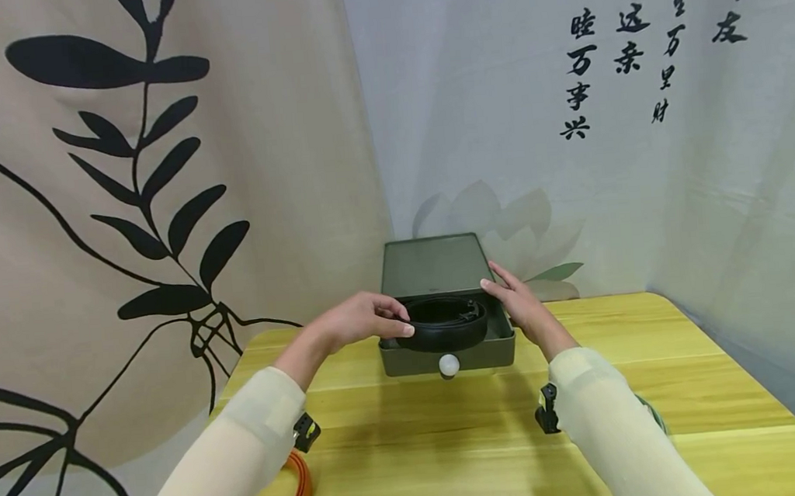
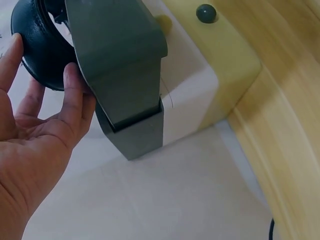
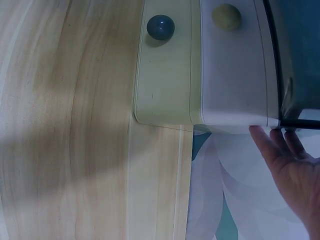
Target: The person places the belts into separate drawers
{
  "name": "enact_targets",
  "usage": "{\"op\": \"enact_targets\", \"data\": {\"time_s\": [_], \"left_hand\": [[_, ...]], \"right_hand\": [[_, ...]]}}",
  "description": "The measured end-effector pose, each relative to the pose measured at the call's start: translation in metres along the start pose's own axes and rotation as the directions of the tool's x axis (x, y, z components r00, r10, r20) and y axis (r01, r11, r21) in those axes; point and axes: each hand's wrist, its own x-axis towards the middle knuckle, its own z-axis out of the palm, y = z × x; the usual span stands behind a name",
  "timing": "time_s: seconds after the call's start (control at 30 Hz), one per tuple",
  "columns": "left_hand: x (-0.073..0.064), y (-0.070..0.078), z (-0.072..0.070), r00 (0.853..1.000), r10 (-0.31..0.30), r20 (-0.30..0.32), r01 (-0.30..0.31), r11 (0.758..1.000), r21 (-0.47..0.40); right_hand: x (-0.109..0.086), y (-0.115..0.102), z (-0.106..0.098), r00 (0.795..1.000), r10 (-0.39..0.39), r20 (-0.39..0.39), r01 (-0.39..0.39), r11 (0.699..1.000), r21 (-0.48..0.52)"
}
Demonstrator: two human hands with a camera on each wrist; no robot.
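Note:
A small drawer cabinet (image 1: 434, 264) with a grey-green top stands near the back edge of the table, its top drawer (image 1: 410, 362) pulled out. A coiled black belt (image 1: 443, 338) sits at that drawer's opening. My left hand (image 1: 357, 323) pinches the coil at its left side, thumb and fingers bent over the band; the left wrist view shows the same grip on the belt (image 2: 42, 62). At the cabinet's right side is my right hand (image 1: 527, 314), thumb near the top edge. Its fingers (image 3: 265, 142) reach along the cabinet's side in the right wrist view.
Below the green drawer are a white drawer (image 3: 232, 80) and a pale yellow one (image 3: 162, 85), each with a round knob. An orange coiled belt (image 1: 301, 493) lies at the table's left edge. Something green (image 1: 652, 413) is mostly hidden behind the right sleeve. A printed curtain (image 1: 293, 170) hangs behind.

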Motion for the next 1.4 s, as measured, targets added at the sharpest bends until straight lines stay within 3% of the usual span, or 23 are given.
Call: {"op": "enact_targets", "data": {"time_s": [0.5,1.03,1.4], "left_hand": [[0.008,0.002,0.006,0.999,-0.031,0.013,0.031,0.999,-0.012],[0.016,0.004,0.016,0.997,-0.038,-0.067,0.035,0.998,-0.044],[0.023,0.004,0.022,0.991,-0.058,-0.121,0.056,0.998,-0.018]], "right_hand": [[-0.002,0.0,-0.001,1.0,-0.002,0.005,0.002,1.0,-0.009],[-0.001,0.001,0.0,1.0,-0.003,-0.001,0.003,1.0,-0.019],[0.0,0.0,0.0,1.0,-0.009,0.001,0.009,1.0,-0.02]]}}
